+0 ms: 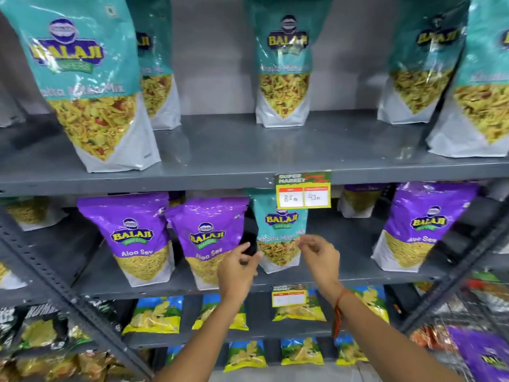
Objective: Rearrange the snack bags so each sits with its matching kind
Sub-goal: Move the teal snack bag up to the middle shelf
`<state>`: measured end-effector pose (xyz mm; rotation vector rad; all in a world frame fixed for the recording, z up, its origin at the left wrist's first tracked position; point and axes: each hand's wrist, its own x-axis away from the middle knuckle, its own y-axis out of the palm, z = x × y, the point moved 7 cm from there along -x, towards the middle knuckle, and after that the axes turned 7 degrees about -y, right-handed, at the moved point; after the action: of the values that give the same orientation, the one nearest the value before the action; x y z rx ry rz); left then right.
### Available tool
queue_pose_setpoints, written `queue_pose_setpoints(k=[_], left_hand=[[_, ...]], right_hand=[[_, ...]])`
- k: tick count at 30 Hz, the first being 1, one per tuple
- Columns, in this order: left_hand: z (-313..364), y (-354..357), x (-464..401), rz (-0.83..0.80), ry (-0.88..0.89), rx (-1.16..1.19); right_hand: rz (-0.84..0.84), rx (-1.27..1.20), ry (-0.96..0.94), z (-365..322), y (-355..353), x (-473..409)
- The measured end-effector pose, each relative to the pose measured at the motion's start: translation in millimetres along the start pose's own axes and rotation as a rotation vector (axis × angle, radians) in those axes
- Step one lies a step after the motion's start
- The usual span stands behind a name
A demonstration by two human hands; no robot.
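Observation:
One teal Khatta Mitha Mix bag (279,230) stands upright on the middle shelf (358,277) among purple Aloo Sev bags (132,235), (206,232), (421,227). Several matching teal bags (82,78), (285,64) stand on the upper shelf (234,150). My left hand (237,274) is just left of the lone teal bag, with its fingers curled around a small black object (249,244). My right hand (321,257) hovers at that bag's lower right edge, fingers apart and holding nothing.
A price tag (303,190) hangs from the upper shelf's front edge and covers the teal bag's top. Blue-and-yellow chip packs (154,315) fill the lower shelves. Slanted metal braces (55,279), (454,274) cross the rack on both sides.

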<state>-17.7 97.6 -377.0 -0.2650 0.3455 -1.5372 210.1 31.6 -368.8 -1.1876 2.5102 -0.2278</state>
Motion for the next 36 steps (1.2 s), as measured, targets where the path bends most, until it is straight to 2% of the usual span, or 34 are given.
queue_pose_setpoints(k=[2, 5, 7, 10, 16, 29, 33, 36], left_hand=[[-1, 27, -6, -0.097, -0.057, -0.027], [-7, 56, -18, -0.165, -0.167, 0.064], [-12, 63, -27, -0.082, -0.199, 0.128], [-11, 63, -31, 0.095, -0.179, 0.164], [-15, 65, -37, 0.154, -0.130, 0.142], [-19, 34, 56, 0.084, -0.103, 0.144], [-6, 3, 91, 0.086, -0.051, 0.166], [24, -24, 106, 0.106, 0.055, 0.167]], right_hand=[[0.028, -0.012, 0.011, 9, -10, -17], [-0.041, -0.016, 0.106, 31, -4, -46], [-0.114, -0.072, 0.156, 42, 8, -60], [-0.190, -0.058, 0.095, 45, 20, -76], [-0.114, 0.065, -0.073, 43, 15, -88], [0.009, 0.144, -0.148, 18, -40, 12], [-0.002, 0.157, -0.232, -15, -56, 48], [0.035, 0.121, -0.308, -53, -71, 65]])
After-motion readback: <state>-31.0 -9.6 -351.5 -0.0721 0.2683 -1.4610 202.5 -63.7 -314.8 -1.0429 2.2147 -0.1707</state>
